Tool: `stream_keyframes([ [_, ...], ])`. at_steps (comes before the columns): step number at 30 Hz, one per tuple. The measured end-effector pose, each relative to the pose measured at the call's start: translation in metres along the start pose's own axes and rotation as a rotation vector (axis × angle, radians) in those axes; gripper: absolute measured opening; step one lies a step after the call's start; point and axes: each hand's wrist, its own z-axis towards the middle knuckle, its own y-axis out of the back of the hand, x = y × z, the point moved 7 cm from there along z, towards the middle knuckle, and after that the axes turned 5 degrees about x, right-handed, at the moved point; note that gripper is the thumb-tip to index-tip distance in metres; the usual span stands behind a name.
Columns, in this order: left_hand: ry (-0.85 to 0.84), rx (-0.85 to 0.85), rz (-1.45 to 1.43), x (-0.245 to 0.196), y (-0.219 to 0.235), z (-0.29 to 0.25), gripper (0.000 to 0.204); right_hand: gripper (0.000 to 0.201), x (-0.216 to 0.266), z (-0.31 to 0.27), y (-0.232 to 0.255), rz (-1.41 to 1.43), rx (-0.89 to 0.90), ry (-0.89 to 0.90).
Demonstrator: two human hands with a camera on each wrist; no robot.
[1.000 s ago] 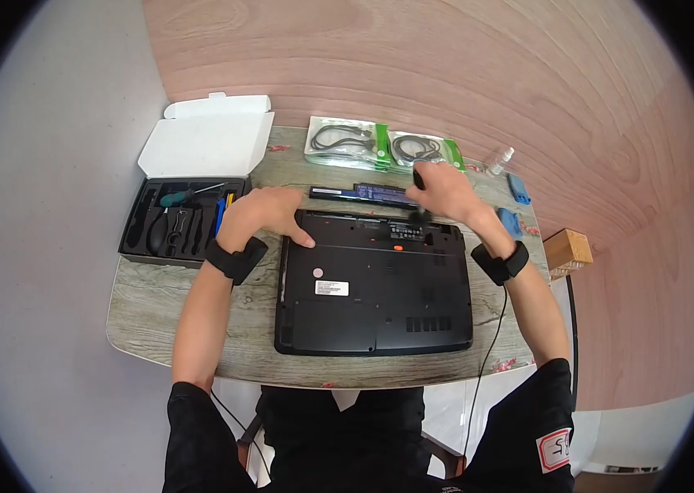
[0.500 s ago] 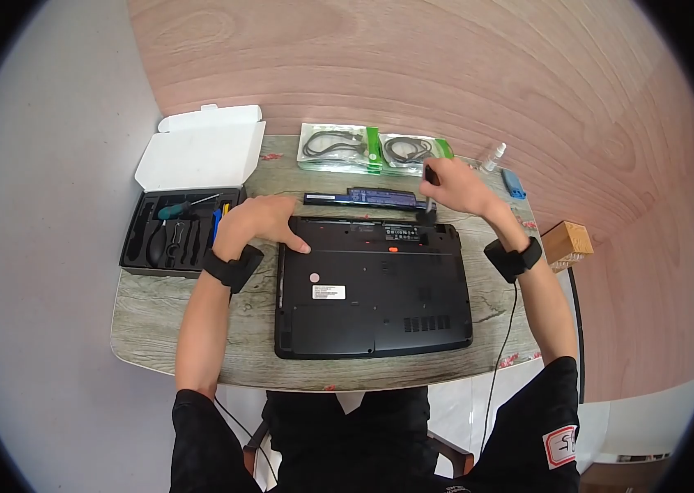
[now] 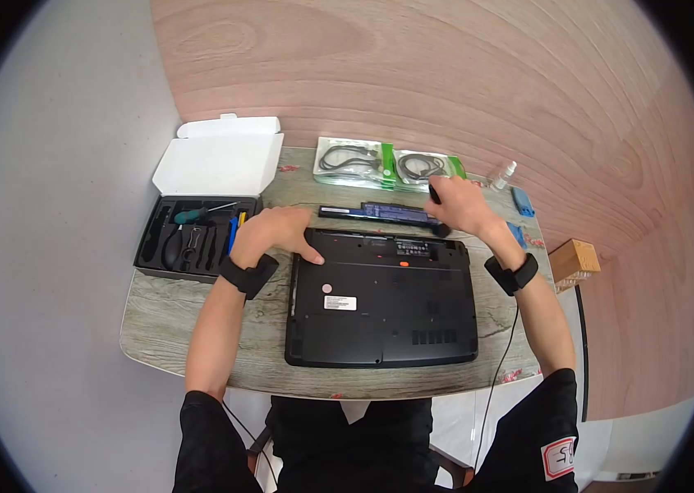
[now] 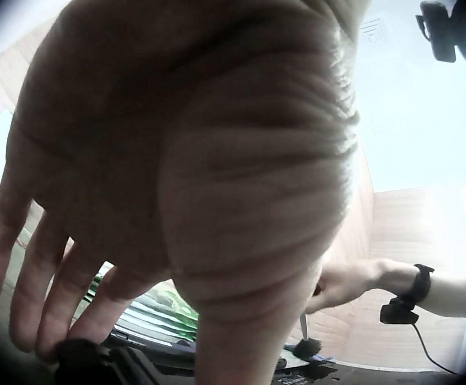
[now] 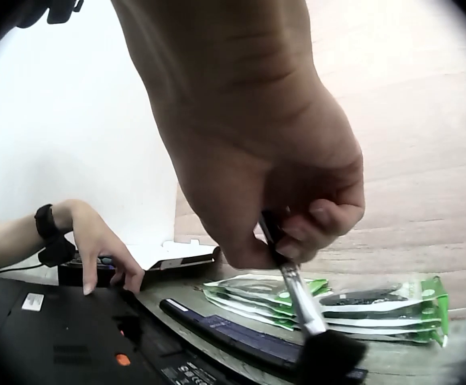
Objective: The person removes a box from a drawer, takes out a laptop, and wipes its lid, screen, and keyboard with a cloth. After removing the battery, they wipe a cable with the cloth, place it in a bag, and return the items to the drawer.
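Note:
A black laptop (image 3: 396,329) lies upside down on the table, its slot along the far edge exposed. My left hand (image 3: 280,230) rests on its far left corner, thumb on the bottom cover and the other fingers over the far edge; the left wrist view shows them extended. With curled fingers, my right hand (image 3: 460,205) grips a brush (image 5: 303,305) by its dark handle. The brush has a silver ferrule and black bristles (image 5: 329,357), which point down at the far right part of the laptop. Just behind the laptop lies a long black battery (image 3: 363,214).
An open box (image 3: 220,168) at the left holds a screwdriver (image 3: 191,215) and other tools in black foam. Bagged cables (image 3: 351,160) lie along the back. At the back right are a spray bottle (image 3: 505,172) and a blue object (image 3: 522,201). A wooden box (image 3: 574,261) stands beyond the table's right edge.
The brush has shifted a little to the right along the laptop's far edge. My left hand stays at the far left corner. The head view has also shifted slightly.

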Motion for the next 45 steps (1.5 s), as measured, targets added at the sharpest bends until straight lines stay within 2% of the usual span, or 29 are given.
stream_keyframes([
  [1,0.004,0.003,0.003,0.001,-0.001,-0.002,0.086,0.023,0.009,0.008,-0.002,0.151,0.01,0.098],
  [4,0.001,0.006,-0.004,0.002,-0.001,-0.001,0.085,0.023,0.065,0.023,-0.014,0.627,0.268,0.182],
  [8,-0.065,-0.03,-0.014,0.003,-0.001,0.0,0.084,0.021,0.109,0.045,-0.035,0.928,0.227,0.244],
  [11,-0.045,0.015,-0.018,0.0,-0.002,0.003,0.085,0.027,0.103,0.05,-0.043,0.912,0.228,0.218],
  [12,-0.055,0.015,-0.018,-0.003,0.001,0.003,0.085,0.029,0.093,0.049,-0.045,0.778,0.241,0.223],
  [14,-0.052,0.014,-0.036,-0.002,0.0,0.0,0.086,0.032,0.057,0.046,-0.05,0.513,0.283,0.256],
  [16,-0.038,-0.016,-0.037,0.002,-0.001,-0.003,0.086,0.041,0.007,0.038,-0.038,0.161,0.286,0.136],
  [18,-0.008,-0.001,-0.029,0.001,-0.001,-0.002,0.086,0.042,-0.057,0.028,-0.041,0.072,0.356,-0.012],
  [20,-0.031,-0.01,-0.022,-0.002,0.0,-0.002,0.084,0.041,-0.08,0.012,-0.02,0.125,0.125,-0.028],
  [21,-0.052,-0.028,-0.018,-0.003,0.0,-0.002,0.083,0.04,-0.088,0.007,-0.017,0.139,0.099,-0.051],
  [23,-0.075,-0.034,-0.005,0.001,-0.001,0.003,0.079,0.037,-0.083,0.003,-0.007,0.187,0.044,-0.076],
  [25,-0.119,-0.041,-0.026,0.005,-0.006,0.01,0.076,0.031,-0.066,-0.006,-0.019,0.365,0.267,-0.057],
  [27,-0.107,-0.069,0.0,0.0,-0.002,0.001,0.079,0.028,-0.077,-0.007,-0.024,0.115,0.06,0.037],
  [29,-0.051,-0.023,-0.002,0.002,-0.004,0.005,0.081,0.027,-0.061,-0.02,0.002,-0.092,-0.221,-0.116],
  [32,-0.016,0.012,-0.039,0.006,-0.006,0.006,0.082,0.026,-0.044,-0.018,0.015,0.032,-0.16,-0.099],
  [33,-0.016,0.015,-0.046,0.005,-0.007,0.007,0.082,0.026,-0.041,-0.017,0.014,0.171,-0.113,-0.064],
  [36,-0.012,0.021,-0.029,0.004,-0.006,0.008,0.082,0.024,-0.053,-0.025,0.013,-0.093,-0.223,-0.132],
  [39,0.012,0.019,0.003,0.0,0.003,-0.005,0.075,0.021,-0.036,-0.028,0.029,0.12,-0.249,-0.163],
  [42,-0.142,-0.355,-0.041,-0.013,0.025,-0.009,0.063,0.017,0.011,-0.039,0.046,0.169,-0.311,-0.045],
  [43,-0.21,-0.385,-0.142,-0.031,0.036,-0.018,0.055,0.016,0.035,-0.048,0.055,0.089,-0.422,0.065],
  [44,-0.283,-0.355,-0.369,-0.045,0.039,-0.023,0.056,0.016,0.061,-0.059,0.062,0.005,-0.531,0.173],
  [45,-0.354,-0.318,-0.594,-0.059,0.039,-0.027,0.058,0.019,0.081,-0.066,0.062,-0.046,-0.545,0.241],
])
